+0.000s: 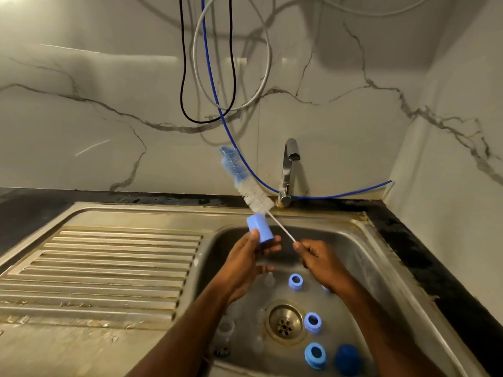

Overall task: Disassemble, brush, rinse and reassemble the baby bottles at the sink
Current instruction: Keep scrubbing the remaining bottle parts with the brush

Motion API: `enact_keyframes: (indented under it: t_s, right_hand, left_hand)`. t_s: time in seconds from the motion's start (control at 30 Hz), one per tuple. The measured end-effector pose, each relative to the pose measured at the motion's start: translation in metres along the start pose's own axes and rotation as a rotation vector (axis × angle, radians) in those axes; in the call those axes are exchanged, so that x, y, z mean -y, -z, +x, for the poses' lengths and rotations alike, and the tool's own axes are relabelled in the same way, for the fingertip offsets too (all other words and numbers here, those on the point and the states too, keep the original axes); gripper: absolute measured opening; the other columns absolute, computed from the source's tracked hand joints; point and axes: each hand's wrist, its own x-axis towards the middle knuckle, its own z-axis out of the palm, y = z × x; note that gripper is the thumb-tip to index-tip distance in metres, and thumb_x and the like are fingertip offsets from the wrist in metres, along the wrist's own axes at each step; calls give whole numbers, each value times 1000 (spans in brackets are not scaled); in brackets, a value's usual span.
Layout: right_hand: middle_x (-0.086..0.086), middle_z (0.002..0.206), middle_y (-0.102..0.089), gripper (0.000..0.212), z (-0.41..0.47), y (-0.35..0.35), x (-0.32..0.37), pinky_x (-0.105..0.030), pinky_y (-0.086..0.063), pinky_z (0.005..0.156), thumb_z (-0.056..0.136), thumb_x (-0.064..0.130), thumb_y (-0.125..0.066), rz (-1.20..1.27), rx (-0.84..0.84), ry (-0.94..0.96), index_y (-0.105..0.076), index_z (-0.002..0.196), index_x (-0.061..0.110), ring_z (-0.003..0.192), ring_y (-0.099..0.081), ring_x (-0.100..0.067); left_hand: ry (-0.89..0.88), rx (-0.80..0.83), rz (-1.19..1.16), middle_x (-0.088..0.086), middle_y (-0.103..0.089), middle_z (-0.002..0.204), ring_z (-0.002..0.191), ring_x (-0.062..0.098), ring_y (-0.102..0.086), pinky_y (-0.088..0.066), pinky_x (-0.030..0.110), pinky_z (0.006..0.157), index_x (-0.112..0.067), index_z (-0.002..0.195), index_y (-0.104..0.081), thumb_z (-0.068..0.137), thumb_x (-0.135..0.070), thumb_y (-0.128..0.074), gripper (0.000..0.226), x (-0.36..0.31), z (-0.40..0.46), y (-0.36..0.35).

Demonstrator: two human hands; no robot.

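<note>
My left hand [249,261] grips a light blue bottle cap [260,229] above the sink basin [362,257]. My right hand [317,258] pinches the thin white handle of a bottle brush [246,183]. The brush points up and to the left, its blue and white bristles standing just past the cap. On the basin floor lie blue screw rings [295,281] [312,322] [315,355], a dark blue cap [347,359] and a clear bottle [225,333]. Faint clear teats lie among them.
A chrome tap [288,170] stands behind the basin, with no water running. A ribbed steel drainboard [103,270] fills the left side. A blue hose [340,195] and cables hang down the marble wall. Black counter borders the sink on the right.
</note>
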Motion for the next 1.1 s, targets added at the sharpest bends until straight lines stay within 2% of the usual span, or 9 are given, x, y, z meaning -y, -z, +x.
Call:
enact_keyframes:
  t_s: [0.07, 0.17, 0.33, 0.5, 0.6, 0.7, 0.83, 0.97, 1.1]
  right_hand:
    - [12, 49, -49, 44, 4, 11, 0, -30, -38, 59, 103, 25, -54, 6, -4, -26, -51, 59, 21, 50, -42, -2]
    - [10, 46, -49, 42, 1, 43, -13, -26, -35, 54, 102, 19, -56, -13, 79, -115, -56, 60, 18, 45, -39, -1]
    - [-4, 55, -48, 23, -13, 84, -35, -16, -24, 34, 100, 12, -54, 39, 178, -348, -69, 86, 2, 33, -33, -4]
    - [-3, 57, -53, 19, -8, 88, -46, -18, -26, 38, 94, 13, -56, 18, 109, -399, -73, 90, 6, 36, -37, -8]
    - [-1, 56, -53, 19, -5, 89, -50, -18, -24, 38, 95, 14, -56, 4, 112, -408, -73, 90, 7, 37, -36, -9]
    - [0, 55, -52, 20, -3, 88, -52, -18, -22, 39, 95, 14, -56, 23, 110, -417, -74, 90, 8, 38, -33, -12]
    - [-1, 55, -53, 18, 1, 84, -55, -18, -24, 40, 93, 14, -57, 25, 111, -418, -73, 85, 11, 42, -35, -15]
    - [-8, 61, -55, 23, 2, 78, -56, -18, -25, 42, 90, 11, -54, -25, 146, -430, -73, 78, 16, 42, -36, -15]
    - [-5, 61, -55, 22, 3, 78, -53, -17, -27, 42, 89, 11, -55, -47, 159, -418, -74, 77, 17, 40, -38, -11]
  left_hand:
    - [-66, -10, 227, 9, -71, 117, 105, 22, -69, -58, 37, 81, -20, 125, -60, 99, -40, -58, 33, 7, 2, -8]
    - [-128, -15, 590, 0, -68, 108, 94, 12, -64, -48, 16, 69, -20, 121, -62, 90, -27, -74, 34, 21, 14, -13]
    - [-134, 229, 1003, -6, -67, 98, 86, 5, -60, -51, 27, 77, -20, 109, -67, 76, -27, -87, 38, 54, 37, -46]
    - [-130, 372, 1262, -11, -64, 100, 99, 16, -58, -46, 41, 88, -37, 107, -67, 60, -47, -86, 51, 103, 64, -87]
    - [-85, 424, 1346, -14, -62, 105, 111, 18, -53, -35, 41, 93, -36, 114, -66, 65, -43, -86, 53, 124, 75, -100]
    - [-88, 471, 1369, -8, -66, 113, 113, 23, -54, -42, 53, 99, -35, 116, -65, 60, -44, -81, 59, 141, 83, -103]
    - [-67, 522, 1553, -5, -60, 127, 125, 22, -40, -28, 45, 102, -33, 131, -57, 80, -34, -78, 56, 151, 82, -110]
    - [-82, 569, 1619, -2, -57, 129, 129, 24, -39, -24, 48, 105, -34, 131, -55, 82, -33, -75, 53, 157, 78, -110]
    - [-106, 551, 1587, -5, -58, 131, 128, 22, -38, -25, 43, 99, -31, 142, -46, 79, -34, -80, 71, 154, 76, -107]
